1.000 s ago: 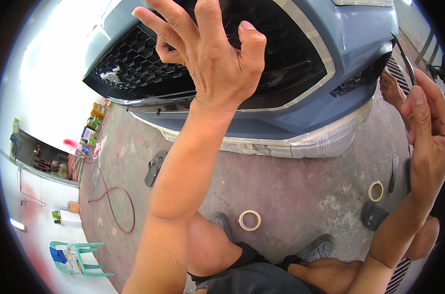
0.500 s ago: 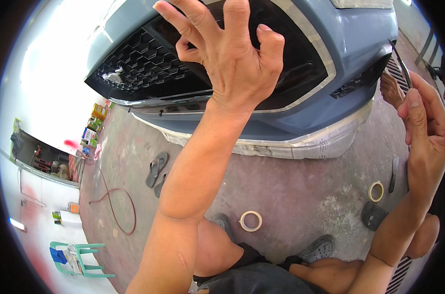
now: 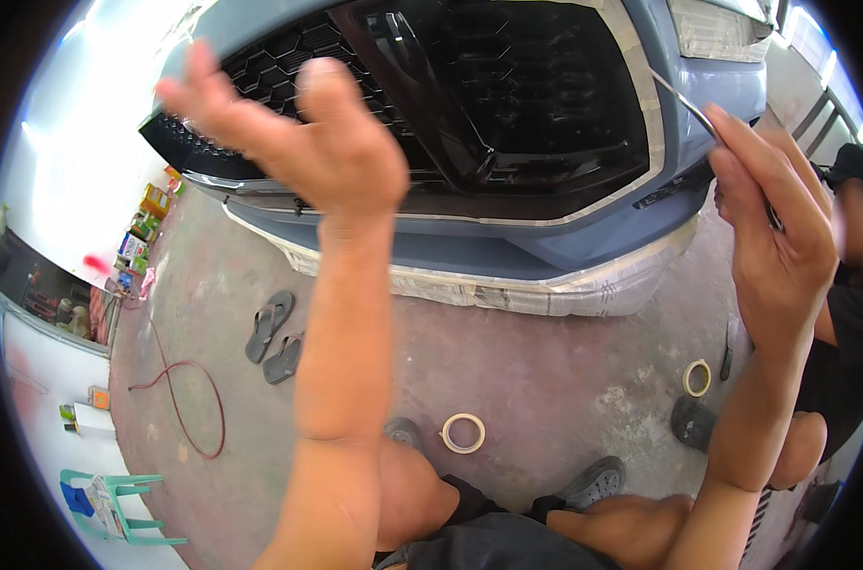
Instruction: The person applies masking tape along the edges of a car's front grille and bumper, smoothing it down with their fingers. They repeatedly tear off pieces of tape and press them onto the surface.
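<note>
My left hand (image 3: 331,142), blurred by motion, is raised with its fingers spread and holds nothing. Behind it is the black honeycomb grille (image 3: 303,57) of a blue-grey car front. My right hand (image 3: 778,218) pinches a thin, pointed metal tool (image 3: 686,103), perhaps a slim knife; its lower part is hidden in my fingers. In view, the tool's tip appears by the masking tape (image 3: 652,123) edging the glossy black panel (image 3: 545,104); I cannot tell whether it touches.
Newspaper masking (image 3: 583,296) hangs along the bumper's lower edge. Tape rolls (image 3: 463,433) (image 3: 697,378) lie on the floor, with flip-flops (image 3: 270,326) and a red hose (image 3: 224,418) to the left. A green chair (image 3: 132,486) stands lower left. Another person (image 3: 844,332) is close on my right.
My left hand has swung left and down from in front of the black panel. My right hand has shifted up and left, bringing the metal tool's tip toward the taped edge.
</note>
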Available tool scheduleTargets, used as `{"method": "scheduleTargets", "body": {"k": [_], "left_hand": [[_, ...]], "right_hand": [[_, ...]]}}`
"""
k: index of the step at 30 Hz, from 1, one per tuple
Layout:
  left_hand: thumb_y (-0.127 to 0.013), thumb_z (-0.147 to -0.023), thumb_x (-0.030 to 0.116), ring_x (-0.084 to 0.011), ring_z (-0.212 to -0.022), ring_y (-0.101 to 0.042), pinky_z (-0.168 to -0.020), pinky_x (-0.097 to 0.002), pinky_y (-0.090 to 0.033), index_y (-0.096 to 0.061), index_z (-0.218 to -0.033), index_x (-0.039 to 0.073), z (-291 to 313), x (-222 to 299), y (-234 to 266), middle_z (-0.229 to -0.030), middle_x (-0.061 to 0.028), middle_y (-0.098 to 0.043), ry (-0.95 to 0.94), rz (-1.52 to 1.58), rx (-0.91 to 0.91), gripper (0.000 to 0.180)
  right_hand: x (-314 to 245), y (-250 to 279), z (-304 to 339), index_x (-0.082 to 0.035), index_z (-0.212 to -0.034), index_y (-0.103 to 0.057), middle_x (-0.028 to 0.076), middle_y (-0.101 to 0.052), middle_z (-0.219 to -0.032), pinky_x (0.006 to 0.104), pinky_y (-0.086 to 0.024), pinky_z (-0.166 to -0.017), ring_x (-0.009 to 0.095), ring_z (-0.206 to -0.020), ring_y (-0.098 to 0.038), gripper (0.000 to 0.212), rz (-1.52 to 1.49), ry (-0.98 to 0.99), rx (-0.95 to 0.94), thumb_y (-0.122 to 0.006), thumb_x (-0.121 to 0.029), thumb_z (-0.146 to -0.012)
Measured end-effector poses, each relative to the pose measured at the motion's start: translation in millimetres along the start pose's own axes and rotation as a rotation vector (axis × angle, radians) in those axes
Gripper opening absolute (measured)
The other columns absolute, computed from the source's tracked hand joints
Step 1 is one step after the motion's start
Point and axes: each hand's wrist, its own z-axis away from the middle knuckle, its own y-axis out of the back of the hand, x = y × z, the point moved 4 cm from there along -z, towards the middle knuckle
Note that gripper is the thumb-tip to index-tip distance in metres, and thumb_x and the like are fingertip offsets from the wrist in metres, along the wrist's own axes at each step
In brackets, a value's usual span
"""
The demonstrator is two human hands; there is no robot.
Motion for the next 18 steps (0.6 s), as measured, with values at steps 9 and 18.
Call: {"method": "scheduleTargets", "body": {"k": [9, 18], "left_hand": [[-0.059, -0.094, 0.009, -0.0191, -0.111, -0.049, -0.095, -0.036, -0.043, -0.029, -0.149, -0.002, -26, -58, 47, -0.147, -0.0214, -0.028, 0.237, -0.01, 0.216, 0.063], [-0.059, -0.097, 0.016, -0.0302, -0.145, -0.03, -0.107, -0.0436, -0.039, -0.032, -0.149, -0.001, -23, -70, 46, -0.16, -0.029, -0.018, 0.244, -0.051, 0.149, 0.062]], "right_hand": [[-32, -29, -69, 0.003, -0.098, -0.072, 0.015, -0.067, -0.075, 0.0337, -0.05, -0.054, 0.027, -0.063, -0.066, 0.015, 0.3, 0.286, 0.015, -0.073, 0.007, -0.084], [-45, -37, -84, 0.007, -0.089, -0.073, 0.02, -0.072, -0.078, 0.0317, -0.055, -0.054, 0.029, -0.064, -0.071, 0.003, 0.318, 0.34, 0.085, -0.074, 0.007, -0.087]]}}
